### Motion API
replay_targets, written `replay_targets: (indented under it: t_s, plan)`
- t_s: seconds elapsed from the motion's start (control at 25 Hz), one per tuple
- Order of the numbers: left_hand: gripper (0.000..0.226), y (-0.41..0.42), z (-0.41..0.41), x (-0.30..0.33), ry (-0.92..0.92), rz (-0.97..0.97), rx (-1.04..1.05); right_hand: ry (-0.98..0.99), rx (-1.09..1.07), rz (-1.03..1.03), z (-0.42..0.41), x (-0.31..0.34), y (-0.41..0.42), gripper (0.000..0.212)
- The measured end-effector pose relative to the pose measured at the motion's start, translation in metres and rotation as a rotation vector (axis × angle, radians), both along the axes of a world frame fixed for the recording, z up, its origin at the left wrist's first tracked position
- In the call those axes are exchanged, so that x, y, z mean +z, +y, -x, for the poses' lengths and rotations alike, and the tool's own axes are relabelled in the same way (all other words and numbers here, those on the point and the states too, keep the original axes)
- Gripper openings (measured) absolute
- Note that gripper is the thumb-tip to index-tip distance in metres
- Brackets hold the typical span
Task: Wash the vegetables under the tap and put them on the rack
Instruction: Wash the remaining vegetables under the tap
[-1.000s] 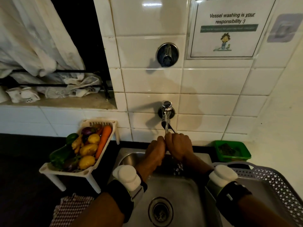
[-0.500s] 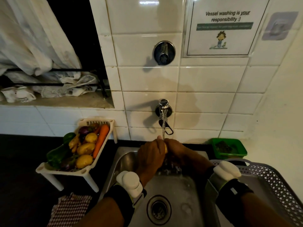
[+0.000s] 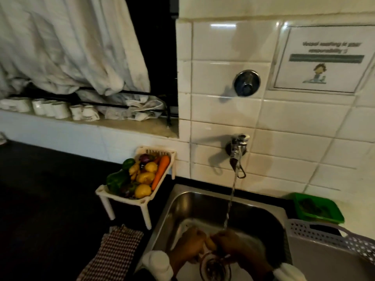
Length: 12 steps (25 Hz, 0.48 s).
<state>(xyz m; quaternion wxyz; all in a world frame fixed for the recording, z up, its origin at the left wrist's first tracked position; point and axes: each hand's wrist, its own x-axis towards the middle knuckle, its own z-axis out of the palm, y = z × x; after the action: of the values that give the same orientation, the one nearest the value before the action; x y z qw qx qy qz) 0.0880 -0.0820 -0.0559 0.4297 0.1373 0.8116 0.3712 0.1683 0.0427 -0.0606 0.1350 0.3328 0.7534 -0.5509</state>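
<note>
Water runs from the wall tap (image 3: 237, 151) into the steel sink (image 3: 203, 205). Low in the sink, my left hand (image 3: 190, 244) and my right hand (image 3: 233, 242) meet around a small yellow-orange vegetable (image 3: 210, 242), both holding it just under the stream. Most of it is hidden by my fingers. A white rack (image 3: 105, 190) on legs stands left of the sink, holding a carrot (image 3: 160, 171), yellow potatoes (image 3: 143, 190), a green pepper (image 3: 116, 179) and a purple onion (image 3: 145, 158).
A grey perforated basket (image 3: 332, 236) sits at the sink's right edge, a green tray (image 3: 316, 207) behind it. A checked cloth (image 3: 113, 254) lies on the dark counter at the left. White cups (image 3: 60, 110) and a curtain fill the window ledge.
The view has swung up and left, so my hands now appear low in the frame. They stay together on the vegetable under the water.
</note>
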Motion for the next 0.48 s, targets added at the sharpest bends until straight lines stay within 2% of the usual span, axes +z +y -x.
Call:
replay_targets:
  t_s: [0.12,0.2,0.36,0.48]
  plan:
    - [0.024,-0.020,0.030,0.019,0.139,-0.068,0.092,0.175,0.044,-0.246,0.044,0.024,0.001,0.028]
    - [0.023,-0.042,0.048,0.038,0.270,-0.166,0.117,0.347,0.099,-0.378,0.082,0.051,-0.006,0.025]
    - [0.014,-0.076,0.083,0.085,0.522,-0.234,0.130,0.539,0.113,-0.409,0.149,0.099,-0.029,0.011]
    - [0.014,-0.094,0.119,0.112,0.611,-0.220,0.206,0.611,0.151,-0.501,0.194,0.120,-0.047,0.024]
